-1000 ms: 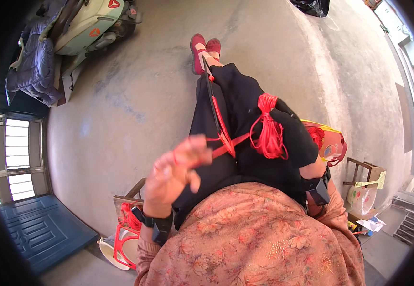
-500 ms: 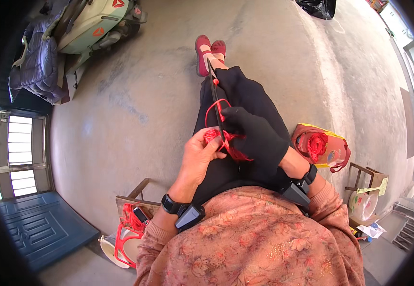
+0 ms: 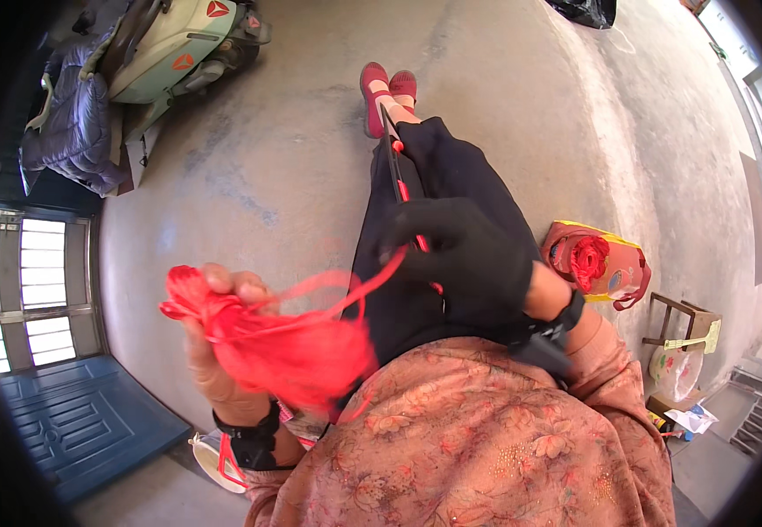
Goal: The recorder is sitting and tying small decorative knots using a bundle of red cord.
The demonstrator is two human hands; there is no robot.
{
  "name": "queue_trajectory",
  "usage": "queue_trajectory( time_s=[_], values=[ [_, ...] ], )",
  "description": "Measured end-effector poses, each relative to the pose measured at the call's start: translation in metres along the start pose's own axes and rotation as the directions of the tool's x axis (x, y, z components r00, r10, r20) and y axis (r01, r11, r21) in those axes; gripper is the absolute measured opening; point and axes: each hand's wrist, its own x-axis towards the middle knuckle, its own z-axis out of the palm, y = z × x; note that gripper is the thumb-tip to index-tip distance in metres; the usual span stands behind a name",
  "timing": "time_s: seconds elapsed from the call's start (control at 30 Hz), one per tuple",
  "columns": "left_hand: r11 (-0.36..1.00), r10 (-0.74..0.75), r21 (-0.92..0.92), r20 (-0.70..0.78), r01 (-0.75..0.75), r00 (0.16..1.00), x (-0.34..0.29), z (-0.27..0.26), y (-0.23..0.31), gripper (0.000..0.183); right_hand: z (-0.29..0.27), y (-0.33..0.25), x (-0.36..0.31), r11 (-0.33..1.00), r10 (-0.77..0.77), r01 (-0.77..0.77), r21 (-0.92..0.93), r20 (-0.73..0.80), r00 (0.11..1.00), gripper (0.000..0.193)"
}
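Note:
A hank of red cord [image 3: 284, 347] hangs from my bare left hand [image 3: 227, 299], which is closed around its upper end. Its loose lower part is smeared by motion. Strands run from the hank across to my right hand [image 3: 460, 250], in a black glove, with a strand [image 3: 381, 274] at its curled fingertips. A thin dark rod [image 3: 394, 158] lies lengthwise over my black trousers, with red cord [image 3: 403, 191] on it in places. Part of the rod is hidden behind my gloved hand, so whether that hand also grips it I cannot tell.
Right of my legs stands a red and yellow bag [image 3: 622, 272] with another red cord bundle [image 3: 589, 259] on it. A small wooden stool [image 3: 701, 321] is beyond it. At lower left is a pale round container [image 3: 214, 458]. A scooter [image 3: 175, 53] stands at upper left.
My left hand has swung left, away from the rod, carrying the hank of red cord. Strands now stretch between both hands. The gloved right hand stays near the rod.

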Motion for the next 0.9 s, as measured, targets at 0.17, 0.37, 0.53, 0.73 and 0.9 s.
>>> queue_trajectory(
  time_s=[0.17,0.37,0.53,0.73,0.9],
  values=[
    [0.896,-0.120,0.346,-0.416,0.279,0.901,0.014,-0.021,-0.011,0.039,-0.023,0.000,-0.049,0.361,0.389,-0.313,0.878,0.163,0.906,0.015],
    [0.474,-0.182,0.842,-0.193,0.258,0.964,0.030,-0.027,-0.117,0.049,-0.002,-0.029,-0.078,0.189,0.579,-0.293,0.937,0.135,0.804,0.018],
    [0.171,0.048,0.956,-0.249,0.237,0.967,0.033,-0.027,-0.144,0.047,-0.024,-0.050,-0.093,0.510,0.608,-0.563,0.650,0.191,0.771,0.016],
    [0.732,-0.092,0.635,-0.265,0.246,0.960,0.039,-0.033,-0.112,0.037,-0.032,-0.007,-0.072,0.722,0.523,-0.362,0.589,-0.122,0.844,0.016],
    [0.443,0.188,0.892,-0.187,0.087,0.964,0.046,-0.040,-0.084,0.027,0.005,0.048,-0.050,0.860,0.488,-0.501,0.094,-0.438,0.755,0.027]
  ],
)
